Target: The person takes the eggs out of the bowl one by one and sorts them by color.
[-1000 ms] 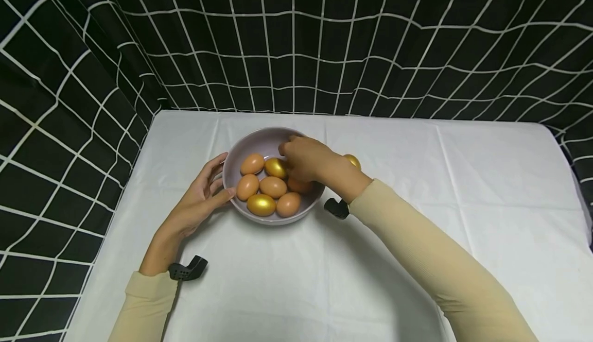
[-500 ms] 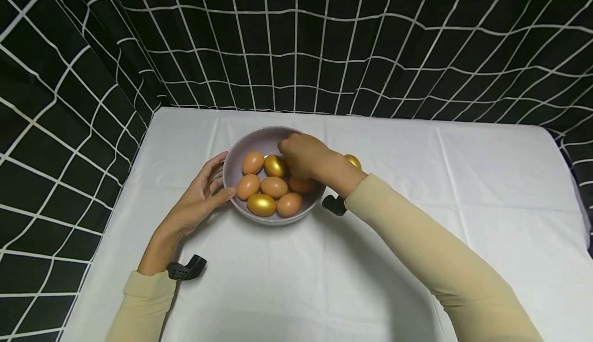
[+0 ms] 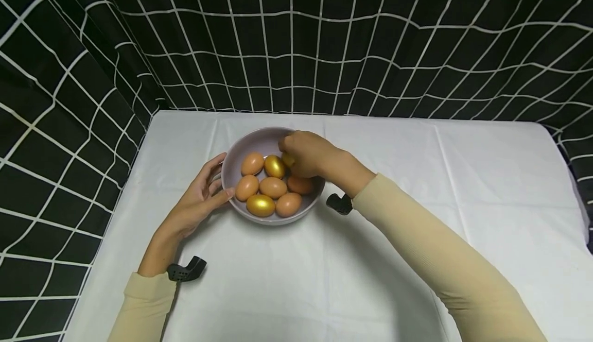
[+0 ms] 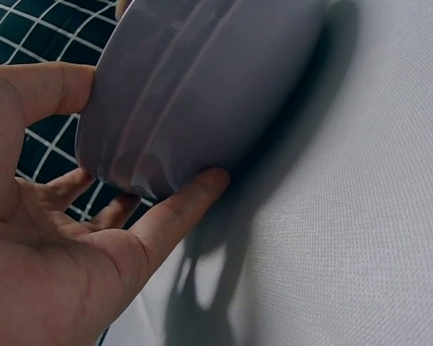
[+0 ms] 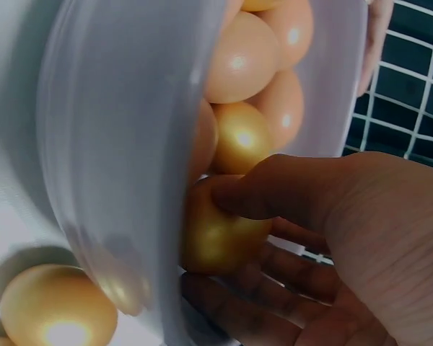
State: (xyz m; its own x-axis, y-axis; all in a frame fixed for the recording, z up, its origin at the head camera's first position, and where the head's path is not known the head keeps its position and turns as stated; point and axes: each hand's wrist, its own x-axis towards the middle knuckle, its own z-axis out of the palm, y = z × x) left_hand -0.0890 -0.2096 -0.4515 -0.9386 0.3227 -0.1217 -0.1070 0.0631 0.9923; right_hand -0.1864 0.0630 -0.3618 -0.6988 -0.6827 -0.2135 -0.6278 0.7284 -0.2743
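My left hand [image 3: 196, 200], thumb and fingers spread apart, rests against the outside of a bowl [image 3: 259, 141] on a white table [image 3: 278, 280]. My right hand [image 3: 308, 151] reaches inside, gripping a gold egg [image 5: 220, 241], thumb on one side, fingers on the other. Also inside are five brown eggs [image 3: 273, 187] and two other gold ones [image 3: 260, 205]. A loose gold one [image 5: 54, 306] lies outside, near the bowl.

Near the middle of the overhead view I count one mauve bowl [image 3: 268, 220] with eight eggs inside: five brown eggs [image 3: 273, 187] and three golden eggs [image 3: 260, 205]. Two hands, one left hand [image 3: 201, 198], one right hand [image 3: 308, 152]; two black wrist cameras [image 3: 187, 269]. At the right-wrist view's lower left: one loose egg [image 5: 58, 306] whole, plus a cropped sliver, too little to identify.
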